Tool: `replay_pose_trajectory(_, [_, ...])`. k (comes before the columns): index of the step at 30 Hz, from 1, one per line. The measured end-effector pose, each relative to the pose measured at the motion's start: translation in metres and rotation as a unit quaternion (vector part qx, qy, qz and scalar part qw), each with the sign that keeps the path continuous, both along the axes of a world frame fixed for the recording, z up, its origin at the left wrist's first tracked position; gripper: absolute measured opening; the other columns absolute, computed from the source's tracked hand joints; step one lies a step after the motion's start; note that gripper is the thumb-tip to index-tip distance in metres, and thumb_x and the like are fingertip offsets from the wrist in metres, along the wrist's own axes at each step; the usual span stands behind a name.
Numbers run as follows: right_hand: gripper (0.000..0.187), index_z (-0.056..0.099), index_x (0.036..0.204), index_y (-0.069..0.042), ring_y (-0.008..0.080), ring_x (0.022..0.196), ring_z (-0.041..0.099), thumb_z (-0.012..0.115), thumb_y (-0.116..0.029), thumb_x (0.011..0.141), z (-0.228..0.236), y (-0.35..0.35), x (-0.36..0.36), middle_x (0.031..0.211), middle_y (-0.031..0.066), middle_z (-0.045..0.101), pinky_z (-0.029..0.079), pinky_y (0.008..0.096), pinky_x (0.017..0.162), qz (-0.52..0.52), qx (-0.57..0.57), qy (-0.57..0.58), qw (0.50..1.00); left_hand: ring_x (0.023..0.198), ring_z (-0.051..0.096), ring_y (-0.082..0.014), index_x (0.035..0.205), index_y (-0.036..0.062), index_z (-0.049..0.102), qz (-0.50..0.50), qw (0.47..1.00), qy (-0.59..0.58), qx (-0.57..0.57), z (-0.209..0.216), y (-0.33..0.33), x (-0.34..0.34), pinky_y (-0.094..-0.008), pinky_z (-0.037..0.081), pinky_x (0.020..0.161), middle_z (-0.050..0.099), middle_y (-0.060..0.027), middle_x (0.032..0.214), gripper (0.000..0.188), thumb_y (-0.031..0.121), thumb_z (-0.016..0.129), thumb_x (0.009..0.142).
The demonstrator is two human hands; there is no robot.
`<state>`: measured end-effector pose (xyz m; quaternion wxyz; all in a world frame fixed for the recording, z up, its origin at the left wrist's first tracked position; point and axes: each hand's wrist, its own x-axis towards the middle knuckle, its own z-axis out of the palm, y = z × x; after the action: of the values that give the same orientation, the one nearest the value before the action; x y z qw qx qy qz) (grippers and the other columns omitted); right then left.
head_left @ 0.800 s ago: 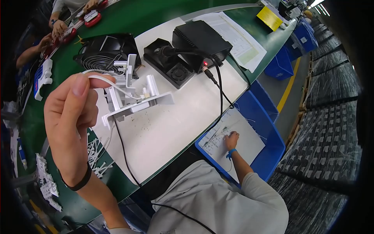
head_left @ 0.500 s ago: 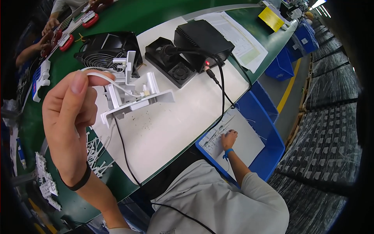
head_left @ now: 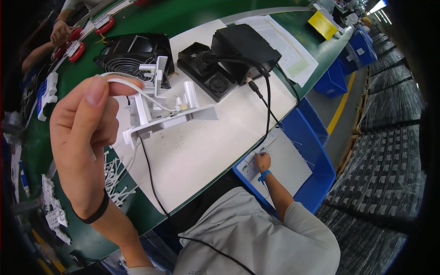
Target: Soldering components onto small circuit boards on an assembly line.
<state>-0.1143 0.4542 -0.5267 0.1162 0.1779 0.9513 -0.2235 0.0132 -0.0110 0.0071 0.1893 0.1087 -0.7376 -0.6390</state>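
My left hand (head_left: 89, 112) is raised over the left of the bench, its thumb and forefinger pinching a white cable (head_left: 158, 103). The cable runs into a white plastic bracket-like part (head_left: 176, 120) with upright posts and a small connector, just right of the fingers. My right hand (head_left: 263, 161) reaches into a blue bin (head_left: 326, 183). Its fingers are curled together at the edge of a white sheet (head_left: 286, 160), beside small white and grey pieces (head_left: 249, 168). Whatever those fingers hold is too small to make out.
A black box (head_left: 245, 52) with a plugged cord and a black tool stand (head_left: 201, 68) are on the white board. Behind the bracket stands a black fan (head_left: 133, 52). White cable ties (head_left: 117, 183) lie left; another person's hand (head_left: 60, 33) is at the far left.
My right hand has shifted left within the bin, its fingers now drawn together by the small pieces. The left hand still pinches the cable. The red light on the black box no longer shows.
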Motion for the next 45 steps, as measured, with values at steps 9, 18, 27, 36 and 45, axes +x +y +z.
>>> replay_pose_trajectory(9, [0.034,0.071,0.085,0.003,0.0413,0.099,0.068,0.071,-0.031,0.083,-0.002,0.003,0.011,0.100,0.0262,0.072,0.053,0.0469,0.087,-0.036,-0.121,0.048,0.991,0.063,0.029,-0.0048,0.104,-0.0044,0.067,0.005,1.000,-0.001,0.001,0.001,-0.001,0.001,-0.0235,0.026,0.060,0.034,0.0056,0.070,0.038,0.032,0.057,0.105])
replay_pose_trajectory(18, [0.044,0.064,0.130,0.004,0.0504,0.138,0.037,0.057,-0.020,0.094,-0.002,0.008,0.032,0.151,0.0366,0.035,0.030,0.0529,0.117,0.110,0.055,0.220,0.968,0.053,0.024,-0.0010,0.107,-0.0045,0.073,0.038,0.999,0.031,-0.010,-0.006,0.003,-0.004,-0.0234,0.017,0.049,0.033,0.0088,0.062,0.042,0.034,0.054,0.105])
replay_pose_trajectory(27, [0.065,0.032,0.157,-0.001,0.0581,0.140,0.029,0.050,-0.015,0.096,-0.035,0.002,0.032,0.149,0.0447,0.030,0.022,0.0575,0.120,0.126,-0.018,0.157,0.979,0.065,0.032,-0.0054,0.102,-0.0024,0.067,0.011,1.000,-0.009,0.004,0.001,-0.005,0.004,-0.0243,0.027,0.060,0.039,0.0042,0.071,0.038,0.035,0.057,0.105])
replay_pose_trajectory(36, [0.063,0.035,0.152,0.003,0.0552,0.137,0.035,0.054,-0.023,0.098,-0.018,0.000,0.018,0.149,0.0415,0.034,0.027,0.0553,0.118,0.032,-0.064,0.115,0.991,0.061,0.028,-0.0035,0.103,-0.0055,0.067,-0.013,1.000,0.002,0.005,0.002,0.005,0.004,-0.0253,0.022,0.057,0.035,0.0072,0.068,0.040,0.032,0.055,0.105])
replay_pose_trajectory(45, [0.056,0.037,0.147,0.009,0.0469,0.136,0.039,0.055,-0.021,0.102,0.020,0.030,0.021,0.146,0.0319,0.041,0.031,0.0506,0.116,-0.065,-0.086,0.266,0.958,0.053,0.029,-0.0012,0.098,-0.0068,0.074,0.019,0.998,0.055,-0.039,0.017,0.043,0.019,-0.0229,0.019,0.051,0.049,0.0062,0.061,0.041,0.030,0.058,0.103])
